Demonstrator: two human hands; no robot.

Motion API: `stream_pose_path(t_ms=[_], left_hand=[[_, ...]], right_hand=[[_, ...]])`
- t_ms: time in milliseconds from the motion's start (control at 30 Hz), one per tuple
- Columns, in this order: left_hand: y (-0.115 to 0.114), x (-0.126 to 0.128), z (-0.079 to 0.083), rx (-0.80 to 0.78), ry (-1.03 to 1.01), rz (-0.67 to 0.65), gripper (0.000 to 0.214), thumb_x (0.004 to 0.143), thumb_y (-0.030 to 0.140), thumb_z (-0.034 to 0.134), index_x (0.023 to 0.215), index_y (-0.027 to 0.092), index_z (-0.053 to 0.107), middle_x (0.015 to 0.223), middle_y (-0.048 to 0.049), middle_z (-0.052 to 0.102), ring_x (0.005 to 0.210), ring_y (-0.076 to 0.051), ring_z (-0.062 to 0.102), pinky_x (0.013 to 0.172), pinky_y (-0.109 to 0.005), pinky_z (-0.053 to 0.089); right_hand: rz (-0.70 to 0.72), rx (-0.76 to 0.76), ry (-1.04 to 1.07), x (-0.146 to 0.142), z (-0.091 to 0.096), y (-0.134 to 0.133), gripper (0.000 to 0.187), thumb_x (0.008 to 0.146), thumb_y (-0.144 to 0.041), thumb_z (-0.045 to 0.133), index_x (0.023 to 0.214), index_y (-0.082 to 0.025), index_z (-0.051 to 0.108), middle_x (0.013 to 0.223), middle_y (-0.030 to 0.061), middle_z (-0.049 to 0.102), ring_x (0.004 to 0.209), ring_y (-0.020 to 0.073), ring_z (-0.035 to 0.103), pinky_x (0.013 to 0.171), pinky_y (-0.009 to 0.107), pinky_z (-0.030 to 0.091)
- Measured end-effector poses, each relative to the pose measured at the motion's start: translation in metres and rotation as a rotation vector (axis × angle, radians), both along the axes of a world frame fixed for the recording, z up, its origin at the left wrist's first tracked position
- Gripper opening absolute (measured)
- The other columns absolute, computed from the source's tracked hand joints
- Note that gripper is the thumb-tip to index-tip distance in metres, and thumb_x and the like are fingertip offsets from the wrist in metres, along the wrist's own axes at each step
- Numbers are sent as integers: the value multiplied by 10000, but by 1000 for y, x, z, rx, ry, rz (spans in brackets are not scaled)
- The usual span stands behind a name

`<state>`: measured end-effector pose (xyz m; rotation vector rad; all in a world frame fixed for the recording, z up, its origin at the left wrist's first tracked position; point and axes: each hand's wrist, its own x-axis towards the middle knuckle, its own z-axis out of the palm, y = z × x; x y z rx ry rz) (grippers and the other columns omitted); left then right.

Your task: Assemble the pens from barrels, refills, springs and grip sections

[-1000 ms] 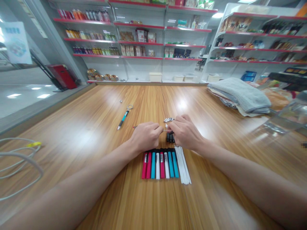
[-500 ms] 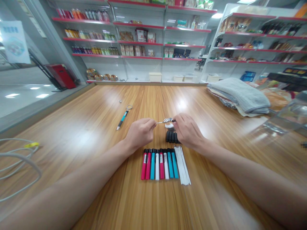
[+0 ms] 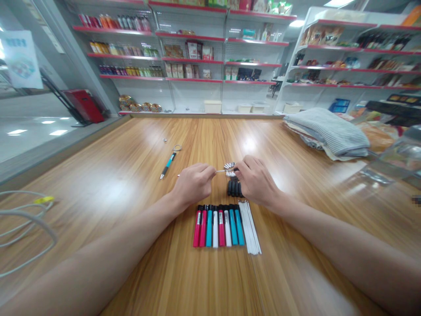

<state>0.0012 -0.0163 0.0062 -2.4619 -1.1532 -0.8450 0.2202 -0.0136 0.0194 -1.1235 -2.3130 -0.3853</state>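
My left hand [image 3: 194, 183] is closed around a thin pen refill [image 3: 221, 171]. One end of the refill sticks out left of the fist and the other reaches toward my right hand [image 3: 255, 177]. That hand pinches a small dark piece [image 3: 236, 169] close to the refill's end; the fingers cover most of it. Small silver metal parts [image 3: 229, 166], small white pieces [image 3: 230, 174] and black grips [image 3: 234, 188] lie beside the right fingers. Nearer to me is a row of pink, blue and white pen barrels [image 3: 215, 228], with several white refills [image 3: 250, 228] alongside.
A blue and black pen [image 3: 168, 166] lies left of my hands, near a metal ring [image 3: 177, 148]. Folded cloths [image 3: 327, 131] and a clear container [image 3: 391, 153] are at the right. A pale cable [image 3: 29, 215] curls at the left edge. Stocked shelves [image 3: 194, 57] stand behind the table.
My hands have come slightly lower, with the refill and dark piece now below the silver parts. The refill's far end now shows left of my left fist.
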Motion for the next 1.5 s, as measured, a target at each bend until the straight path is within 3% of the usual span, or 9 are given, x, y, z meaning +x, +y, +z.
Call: stream_pose_path(t_ms=[167,333,467,600,733,967,1233,1500], left_hand=[[1,2,-2,-24,13,-34,208,913,195,425,803,154,596,724,-52,608,700,-159,547,646,-280,426],[0,10,-6,-94,-126,-145,244,933,257,457,1139,146,527,932,-81,659,885,-170,614,791,-301,491],[-2,14,-8,-122,-205,-175,270,926,284,484,1165,163,454,1034,-92,662,960,-174,630,820,-309,507],[-3,12,-4,-115,-190,-148,210,923,275,484,1100,163,456,921,-67,672,858,-164,636,742,-286,508],[-4,10,-1,-58,-74,-194,124,937,250,446,934,163,533,779,-40,620,752,-143,590,678,-250,480],[-6,12,-2,-97,-63,-240,168,947,245,429,1036,144,529,851,-57,629,821,-151,593,731,-267,492],[-1,9,-3,-50,-77,-171,183,952,262,414,899,149,548,741,-38,582,713,-140,567,672,-265,477],[-2,9,-1,-66,-136,-198,242,931,274,478,1129,136,479,966,-96,664,863,-160,643,748,-294,524]], right_hand=[[166,-32,38,-1,-5,3,208,901,-168,435,1020,-144,603,910,100,510,861,216,488,778,359,401],[340,-38,83,-1,-9,5,239,924,-173,427,1101,-148,585,951,115,576,900,217,537,780,361,455],[419,-55,131,-3,-12,4,270,940,-185,426,1194,-180,516,1000,105,639,962,217,583,804,359,488],[393,-101,217,-5,-12,3,230,932,-278,490,1149,-203,480,1057,82,654,962,193,626,807,327,506],[314,-147,166,-4,-12,1,149,918,-316,516,1019,-207,505,957,47,678,870,187,656,725,291,497],[297,-183,188,-3,-14,1,191,904,-336,536,1034,-201,502,920,39,690,808,173,667,677,261,480],[287,-62,273,0,-12,1,188,861,-218,540,1046,-189,562,955,65,677,892,208,633,778,328,485],[309,-40,308,3,-14,3,151,876,-204,521,969,-178,637,847,65,670,786,189,607,703,315,478]])
